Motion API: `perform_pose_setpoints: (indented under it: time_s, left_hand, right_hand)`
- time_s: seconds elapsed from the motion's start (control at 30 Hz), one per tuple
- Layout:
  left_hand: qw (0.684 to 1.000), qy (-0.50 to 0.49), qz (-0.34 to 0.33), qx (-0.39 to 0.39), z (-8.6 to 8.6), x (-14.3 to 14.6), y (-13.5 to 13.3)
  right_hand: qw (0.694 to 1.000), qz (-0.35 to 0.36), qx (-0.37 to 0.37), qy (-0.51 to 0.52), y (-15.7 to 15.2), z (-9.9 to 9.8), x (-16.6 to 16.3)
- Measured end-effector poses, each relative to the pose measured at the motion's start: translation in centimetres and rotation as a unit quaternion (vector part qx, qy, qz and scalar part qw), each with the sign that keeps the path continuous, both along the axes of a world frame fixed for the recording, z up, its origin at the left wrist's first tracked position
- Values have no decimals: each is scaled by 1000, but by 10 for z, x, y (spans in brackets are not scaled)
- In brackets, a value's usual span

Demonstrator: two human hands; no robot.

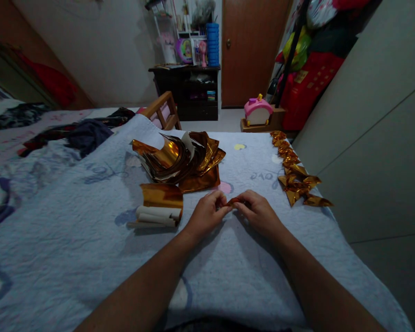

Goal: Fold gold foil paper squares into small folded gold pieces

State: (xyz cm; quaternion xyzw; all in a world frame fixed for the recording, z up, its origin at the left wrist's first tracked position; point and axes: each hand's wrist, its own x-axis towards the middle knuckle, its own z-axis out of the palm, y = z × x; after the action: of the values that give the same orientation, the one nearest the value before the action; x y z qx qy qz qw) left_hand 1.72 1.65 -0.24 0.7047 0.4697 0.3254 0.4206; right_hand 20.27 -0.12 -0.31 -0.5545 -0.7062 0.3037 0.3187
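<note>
A small piece of shiny gold paper point(232, 202) is pinched between my two hands, just above the bedspread. My left hand point(207, 211) grips its left end between thumb and fingers, and my right hand point(259, 211) grips the right end. Most of the paper is hidden by the fingers. Up and to the left lies a fanned, curled stack of gold foil sheets point(173, 154). Nearer to my left forearm rest curled sheets with gold faces and pale backs point(162, 196). Along the right edge runs a row of folded gold foil pieces point(293, 182).
A pale blue patterned bedspread point(90, 249) covers the surface under everything. Dark clothes point(90, 137) lie at the far left. Beyond the far edge are a wooden rail point(164, 108), a dark cabinet point(186, 92) and a pink toy point(257, 111). A pale cabinet side point(373, 152) stands on the right.
</note>
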Motion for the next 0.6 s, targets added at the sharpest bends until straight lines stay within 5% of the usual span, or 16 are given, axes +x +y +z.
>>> perform_pose_setpoints:
  time_s: [0.3, 0.6]
  left_hand:
    - [997, -24, -70, -38, 7, 0, -2]
    - [988, -82, -91, -96, 5, 0, -2]
  right_hand:
    - [989, -2, -64, 134, 0, 5, 0]
    - [980, 34, -124, 152, -3, 12, 0]
